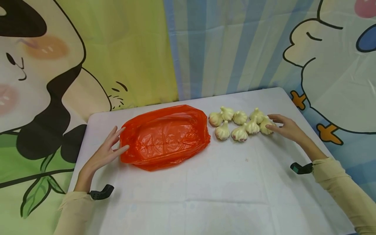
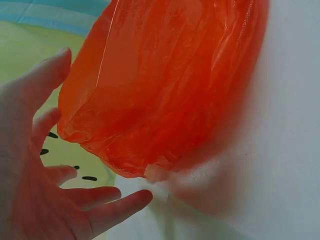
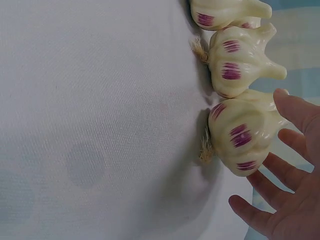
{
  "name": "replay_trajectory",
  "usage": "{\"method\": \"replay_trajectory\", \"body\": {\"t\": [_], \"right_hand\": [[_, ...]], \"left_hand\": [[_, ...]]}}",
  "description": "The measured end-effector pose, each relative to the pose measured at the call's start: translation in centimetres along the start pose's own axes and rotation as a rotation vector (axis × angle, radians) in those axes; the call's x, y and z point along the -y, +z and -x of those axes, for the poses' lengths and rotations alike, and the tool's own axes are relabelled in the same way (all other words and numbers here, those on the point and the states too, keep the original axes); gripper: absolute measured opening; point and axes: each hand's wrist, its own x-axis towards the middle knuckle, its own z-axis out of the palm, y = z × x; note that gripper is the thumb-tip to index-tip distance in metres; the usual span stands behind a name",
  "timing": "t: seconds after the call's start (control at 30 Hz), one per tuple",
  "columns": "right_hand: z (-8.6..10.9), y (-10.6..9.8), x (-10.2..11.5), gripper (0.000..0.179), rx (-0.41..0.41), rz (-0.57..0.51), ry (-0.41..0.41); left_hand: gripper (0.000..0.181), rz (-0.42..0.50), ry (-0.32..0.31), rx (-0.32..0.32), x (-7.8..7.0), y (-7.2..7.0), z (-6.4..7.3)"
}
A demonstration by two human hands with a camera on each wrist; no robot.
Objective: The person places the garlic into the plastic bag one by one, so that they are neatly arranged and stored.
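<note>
End garlic (image 3: 241, 134) sat L of R hand (image 1: 287, 128)

On the table (image 1: 223, 186), its neck pointed approx. to the far edge; R hand (much nearer than L hand (image 1: 105, 152)) had fingers spread beside it, w/o gripping. L hand, also spread, was by the red bag (image 1: 167, 133).

To my eye the bag (image 1: 164, 137) is crinkled, glossy plastic; the garlic (image 3: 242, 134) gleams smooth, its roots (image 3: 205, 148) look rough; the worktop (image 1: 191, 182) looks matt and woven.
</note>
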Motion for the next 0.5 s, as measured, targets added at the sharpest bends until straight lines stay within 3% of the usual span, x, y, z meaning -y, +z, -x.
{"method": "replay_trajectory", "body": {"t": [0.23, 0.5], "right_hand": [[-0.1, 0.4, -0.2, 0.067, 0.015, -0.018, 0.032], [0.0, 1.1, -0.4, 0.066, 0.020, -0.027, 0.042]], "left_hand": [[0.094, -0.009, -0.019, 0.013, 0.3, 0.2, -0.2], [0.107, 0.041, 0.020, 0.043, 0.2, 0.1, 0.1]]}}
